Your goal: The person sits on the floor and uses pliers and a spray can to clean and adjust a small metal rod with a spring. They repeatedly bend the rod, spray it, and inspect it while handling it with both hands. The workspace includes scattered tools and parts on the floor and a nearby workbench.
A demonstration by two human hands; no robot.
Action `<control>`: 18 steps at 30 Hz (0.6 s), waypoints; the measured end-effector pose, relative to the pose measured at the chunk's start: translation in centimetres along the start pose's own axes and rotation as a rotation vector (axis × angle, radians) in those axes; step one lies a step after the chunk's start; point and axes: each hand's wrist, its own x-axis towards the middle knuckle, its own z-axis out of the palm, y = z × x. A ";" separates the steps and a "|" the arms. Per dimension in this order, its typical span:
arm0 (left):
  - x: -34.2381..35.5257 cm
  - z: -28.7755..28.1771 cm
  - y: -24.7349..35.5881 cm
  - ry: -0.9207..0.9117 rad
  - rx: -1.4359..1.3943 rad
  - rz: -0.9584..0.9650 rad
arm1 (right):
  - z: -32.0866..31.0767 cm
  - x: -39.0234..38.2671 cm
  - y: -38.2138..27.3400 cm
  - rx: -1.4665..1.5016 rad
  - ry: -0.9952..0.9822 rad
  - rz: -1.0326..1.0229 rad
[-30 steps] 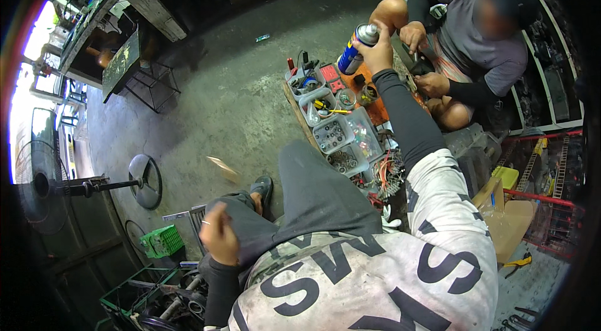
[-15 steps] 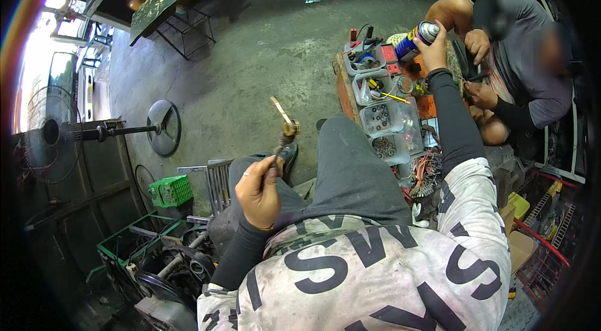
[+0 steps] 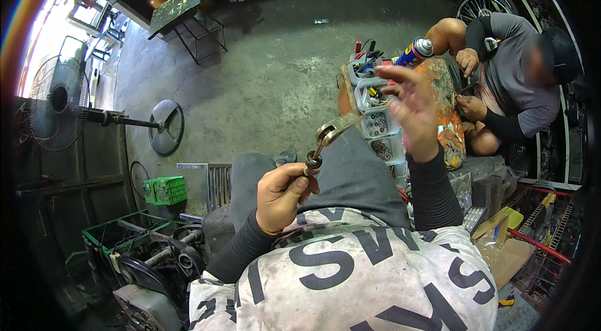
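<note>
My left hand point(image 3: 285, 196) is closed around the thin end of a greasy metal shaft point(image 3: 314, 160) with a flat lever arm point(image 3: 338, 128) at its top, held above my lap. Its exact kind I cannot make out. My right hand point(image 3: 414, 112) hovers over the parts bins, fingers spread and slightly blurred, with nothing in it. Just beyond those fingers stands a blue and yellow spray can point(image 3: 413, 53) with a silver top, apart from the hand. Below, clear plastic bins point(image 3: 383, 123) hold washers, rings and other small parts, partly hidden by my right hand.
A co-worker point(image 3: 510, 71) sits at the far right beside an orange-stained bench point(image 3: 435, 74). To my left are a standing fan point(image 3: 59, 99) with a round base, a green crate point(image 3: 165, 191) and machine parts point(image 3: 156, 268). A red wire rack point(image 3: 544, 249) stands at lower right.
My right hand has let go of the spray can and drawn back toward me. My left hand has moved right and up, turning the metal shaft so its lever arm points rightward.
</note>
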 end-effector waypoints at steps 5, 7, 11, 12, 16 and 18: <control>-2.5 0.4 2.9 -0.053 -0.143 -0.263 | 1.6 -0.8 -4.9 -0.177 -0.471 -0.059; -3.4 0.7 4.0 -0.045 -0.145 -0.306 | 1.8 -1.6 -5.6 -0.167 -0.532 0.066; -4.7 1.2 6.6 -0.010 -0.165 -0.431 | 3.3 -3.6 -5.6 -0.139 -0.454 0.051; -5.0 1.1 6.9 -0.021 -0.125 -0.473 | 3.4 -3.9 -5.6 -0.112 -0.437 0.025; -5.7 0.8 7.3 -0.079 -0.167 -0.462 | 3.5 -4.7 -6.0 -0.255 -0.323 -0.069; -6.2 0.6 7.3 -0.035 -0.232 -0.418 | 3.6 -4.9 -5.9 -0.383 -0.202 -0.141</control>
